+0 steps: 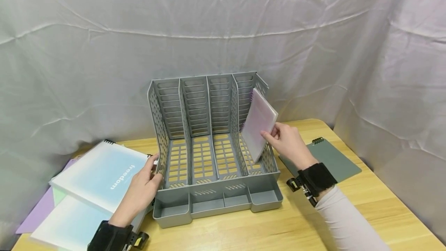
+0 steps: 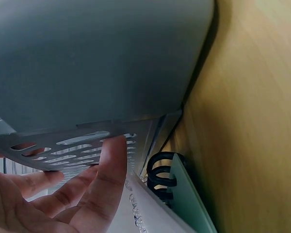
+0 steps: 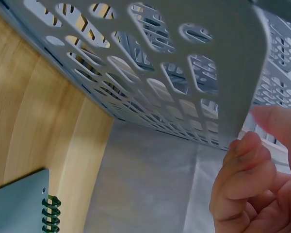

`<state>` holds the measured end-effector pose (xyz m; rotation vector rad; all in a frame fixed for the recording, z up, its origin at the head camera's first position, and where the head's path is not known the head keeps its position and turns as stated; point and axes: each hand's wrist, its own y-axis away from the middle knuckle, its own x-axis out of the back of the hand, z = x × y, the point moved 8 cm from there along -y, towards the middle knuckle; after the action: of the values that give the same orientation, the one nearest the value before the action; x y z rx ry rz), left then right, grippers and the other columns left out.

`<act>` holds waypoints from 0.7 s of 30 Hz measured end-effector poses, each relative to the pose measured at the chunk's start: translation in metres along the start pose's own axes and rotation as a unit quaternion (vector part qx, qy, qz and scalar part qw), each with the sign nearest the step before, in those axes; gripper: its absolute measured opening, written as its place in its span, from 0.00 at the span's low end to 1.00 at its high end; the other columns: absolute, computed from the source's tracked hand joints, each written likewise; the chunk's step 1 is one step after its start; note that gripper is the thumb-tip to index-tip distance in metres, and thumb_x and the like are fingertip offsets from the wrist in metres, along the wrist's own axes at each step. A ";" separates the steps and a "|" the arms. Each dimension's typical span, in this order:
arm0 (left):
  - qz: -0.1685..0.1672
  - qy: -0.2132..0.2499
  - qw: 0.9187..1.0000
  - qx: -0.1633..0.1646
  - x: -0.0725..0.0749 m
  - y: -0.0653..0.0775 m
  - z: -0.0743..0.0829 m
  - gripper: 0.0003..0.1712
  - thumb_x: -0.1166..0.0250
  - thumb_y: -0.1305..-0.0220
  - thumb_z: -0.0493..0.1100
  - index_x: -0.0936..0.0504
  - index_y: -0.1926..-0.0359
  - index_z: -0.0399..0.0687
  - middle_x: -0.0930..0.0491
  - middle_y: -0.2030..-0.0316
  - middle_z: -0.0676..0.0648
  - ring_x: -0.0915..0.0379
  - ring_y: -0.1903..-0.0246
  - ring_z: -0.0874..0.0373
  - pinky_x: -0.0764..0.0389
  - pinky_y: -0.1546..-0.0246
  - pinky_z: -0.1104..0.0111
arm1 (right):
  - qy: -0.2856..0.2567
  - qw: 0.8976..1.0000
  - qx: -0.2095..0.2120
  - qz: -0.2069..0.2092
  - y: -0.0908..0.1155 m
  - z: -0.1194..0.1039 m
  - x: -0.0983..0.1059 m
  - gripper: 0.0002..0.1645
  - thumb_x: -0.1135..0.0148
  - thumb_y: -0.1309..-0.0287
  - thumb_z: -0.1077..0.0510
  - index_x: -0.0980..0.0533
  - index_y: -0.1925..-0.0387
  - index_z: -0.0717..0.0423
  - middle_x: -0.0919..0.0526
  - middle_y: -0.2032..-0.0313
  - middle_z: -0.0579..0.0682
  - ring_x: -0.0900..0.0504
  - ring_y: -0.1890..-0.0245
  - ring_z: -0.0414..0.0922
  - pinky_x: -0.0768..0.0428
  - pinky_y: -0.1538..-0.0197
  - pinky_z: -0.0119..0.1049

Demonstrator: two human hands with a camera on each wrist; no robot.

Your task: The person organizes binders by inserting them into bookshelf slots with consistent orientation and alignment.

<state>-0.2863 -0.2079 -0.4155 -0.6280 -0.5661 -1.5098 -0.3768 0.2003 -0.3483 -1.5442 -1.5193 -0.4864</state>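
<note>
Right hand (image 1: 287, 142): fingers mostly closed, pinching the pink notebook (image 1: 259, 121) between thumb and fingers at its near edge. Notebook is on edge and tilted in the rightmost slot of the gray organizer (image 1: 216, 187), purple spiral toward the back; can't tell if its bottom touches the slot floor. Left hand (image 1: 141, 191): partly closed, fingers apart, gripping the front edge of the organizer's left side panel.

Organizer stands toward the far edge of the counter (image 1: 237, 231), four slots upright, row of small trays along the front. Dark green notebook (image 1: 334, 160) lies flat near the counter's far right corner, just beside the organizer. Left side of the counter: "freedom" notebook (image 1: 104, 169) overlapping a pale blue notebook (image 1: 73, 224), purple item (image 1: 38, 212) partly underneath. Gray fabric (image 1: 223, 18) hangs behind the far edge.
</note>
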 end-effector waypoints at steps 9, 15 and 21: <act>-0.002 0.000 1.000 0.003 0.000 0.000 0.000 0.37 0.53 0.20 0.38 0.47 0.15 0.46 0.22 0.35 0.31 0.18 0.45 0.43 0.19 0.52 0.54 | 0.012 0.999 -0.033 -0.035 0.004 0.009 0.008 0.30 0.36 0.28 0.32 0.20 0.64 0.56 0.16 0.70 0.50 0.20 0.71 0.44 0.22 0.62 0.37; -0.004 0.000 1.000 0.005 -0.001 0.000 0.000 0.37 0.53 0.20 0.39 0.48 0.15 0.46 0.22 0.34 0.30 0.19 0.42 0.41 0.18 0.48 0.50 | 0.007 0.997 -0.047 -0.063 0.011 0.017 0.020 0.33 0.35 0.30 0.31 0.19 0.57 0.59 0.13 0.68 0.52 0.18 0.72 0.43 0.20 0.61 0.38; -0.007 -0.001 1.000 0.006 0.000 0.000 -0.001 0.37 0.53 0.19 0.39 0.49 0.14 0.46 0.23 0.33 0.30 0.19 0.42 0.41 0.18 0.48 0.50 | 0.006 0.995 -0.058 -0.079 0.015 0.026 0.032 0.35 0.38 0.28 0.30 0.20 0.53 0.60 0.12 0.67 0.53 0.18 0.72 0.44 0.22 0.63 0.38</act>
<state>-0.2860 -0.2079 -0.4162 -0.6171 -0.5824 -1.5175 -0.3645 0.2416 -0.3415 -1.5112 -1.6370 -0.6837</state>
